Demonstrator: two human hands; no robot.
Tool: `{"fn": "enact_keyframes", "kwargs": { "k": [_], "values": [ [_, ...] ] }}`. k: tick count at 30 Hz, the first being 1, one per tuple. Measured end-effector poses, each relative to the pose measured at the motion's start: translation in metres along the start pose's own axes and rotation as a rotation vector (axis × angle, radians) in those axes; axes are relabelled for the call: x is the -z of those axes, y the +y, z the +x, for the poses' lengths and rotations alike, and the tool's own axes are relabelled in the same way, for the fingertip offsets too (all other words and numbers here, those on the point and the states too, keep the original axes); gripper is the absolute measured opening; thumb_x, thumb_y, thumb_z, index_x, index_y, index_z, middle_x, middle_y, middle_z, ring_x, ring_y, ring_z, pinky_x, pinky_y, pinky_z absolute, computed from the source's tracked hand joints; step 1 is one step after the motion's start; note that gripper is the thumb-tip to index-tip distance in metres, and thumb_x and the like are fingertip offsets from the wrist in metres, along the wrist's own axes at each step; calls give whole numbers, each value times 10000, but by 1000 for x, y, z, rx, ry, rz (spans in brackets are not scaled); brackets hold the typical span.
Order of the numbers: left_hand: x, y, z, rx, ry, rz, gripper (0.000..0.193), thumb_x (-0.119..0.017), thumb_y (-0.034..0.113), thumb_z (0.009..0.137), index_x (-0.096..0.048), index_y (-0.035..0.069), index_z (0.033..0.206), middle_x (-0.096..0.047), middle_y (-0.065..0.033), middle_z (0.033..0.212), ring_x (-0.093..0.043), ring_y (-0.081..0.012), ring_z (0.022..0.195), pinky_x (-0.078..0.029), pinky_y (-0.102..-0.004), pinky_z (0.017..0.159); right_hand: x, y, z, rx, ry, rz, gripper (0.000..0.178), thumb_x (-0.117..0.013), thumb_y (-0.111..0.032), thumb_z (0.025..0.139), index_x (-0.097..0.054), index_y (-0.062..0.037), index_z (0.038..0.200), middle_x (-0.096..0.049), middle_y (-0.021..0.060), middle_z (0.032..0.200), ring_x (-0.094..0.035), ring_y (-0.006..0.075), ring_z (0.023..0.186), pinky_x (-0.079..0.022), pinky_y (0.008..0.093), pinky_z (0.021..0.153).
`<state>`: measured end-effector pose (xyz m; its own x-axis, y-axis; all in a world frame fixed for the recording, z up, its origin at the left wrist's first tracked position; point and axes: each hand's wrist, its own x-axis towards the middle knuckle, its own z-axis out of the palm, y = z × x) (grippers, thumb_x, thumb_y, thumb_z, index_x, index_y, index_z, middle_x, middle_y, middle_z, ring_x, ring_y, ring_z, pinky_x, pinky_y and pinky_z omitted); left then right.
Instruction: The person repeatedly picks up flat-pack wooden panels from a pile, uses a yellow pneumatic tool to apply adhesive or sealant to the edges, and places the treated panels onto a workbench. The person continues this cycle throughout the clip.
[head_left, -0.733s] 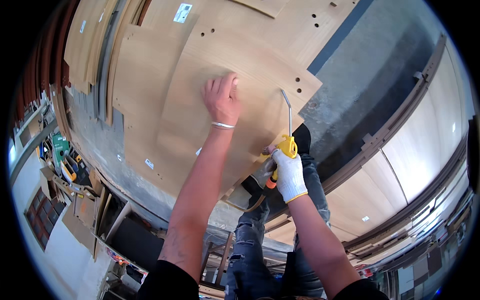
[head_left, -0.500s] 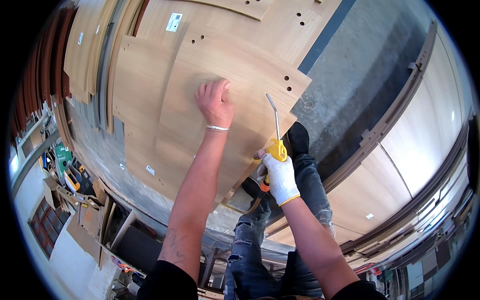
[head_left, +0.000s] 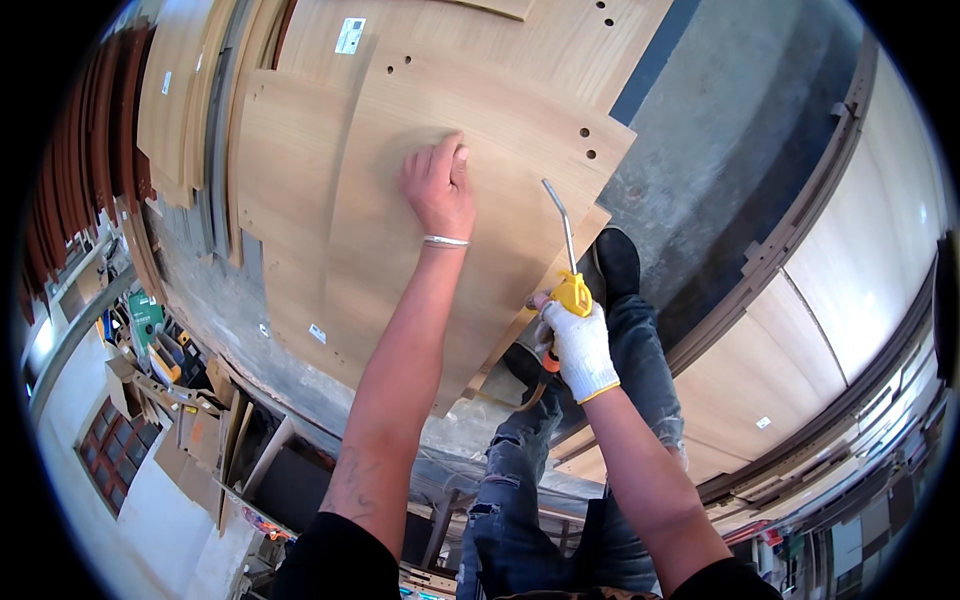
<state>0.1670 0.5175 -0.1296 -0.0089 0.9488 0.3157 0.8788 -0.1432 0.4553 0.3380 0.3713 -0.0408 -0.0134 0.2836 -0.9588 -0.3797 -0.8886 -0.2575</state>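
My bare left hand (head_left: 440, 187), with a bracelet at the wrist, is over the top wooden panel (head_left: 440, 270). Its fingers curl closed, and whatever they may hold is hidden. A white knitted glove covers my right hand (head_left: 582, 345), which is closed round a yellow air blow gun (head_left: 572, 293) near the panel's right edge. The gun's long bent metal nozzle (head_left: 563, 222) points away from me, above the panel. An orange fitting and a hose show below the grip. Paired dark holes (head_left: 588, 143) mark the panel's far corners.
More wood panels (head_left: 290, 170) lie beneath and beside this one. Board stacks stand at the far left (head_left: 180, 100), and dark red strips (head_left: 95, 130) stand beyond them. Large pale panels (head_left: 760, 350) rest at the right. My shoe (head_left: 617, 262) is on the concrete floor by the panel edge.
My left hand has shifted slightly away over the panel, its thumb showing more. My right hand and the blow gun appear a little further right, as the whole view has shifted slightly.
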Motion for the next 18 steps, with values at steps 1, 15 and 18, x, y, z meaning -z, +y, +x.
{"fn": "enact_keyframes", "kwargs": {
  "k": [1,15,18],
  "values": [
    [0,-1,1,10,-23,8,133,-663,167,904,-691,109,1020,-630,-66,805,-531,-279,749,-415,-411,754,0,2,1,-4,2,-5,176,-727,-152,863,-628,-14,910,-589,27,657,-565,122,501,-454,264,460],
    [-4,-5,-1,12,-5,-3,123,-636,183,914,-687,157,1022,-592,-15,803,-526,-252,792,-388,-409,766,-6,-6,4,-33,-16,-64,136,-704,-120,858,-647,-19,928,-603,33,703,-569,121,520,-469,265,483],
    [-3,-6,-2,5,-18,14,126,-636,180,914,-688,153,1025,-593,-17,803,-526,-252,788,-388,-409,765,-7,-6,4,-23,-23,-93,124,-686,-117,860,-654,-19,927,-606,32,708,-571,118,528,-473,268,489]
  ]
}}
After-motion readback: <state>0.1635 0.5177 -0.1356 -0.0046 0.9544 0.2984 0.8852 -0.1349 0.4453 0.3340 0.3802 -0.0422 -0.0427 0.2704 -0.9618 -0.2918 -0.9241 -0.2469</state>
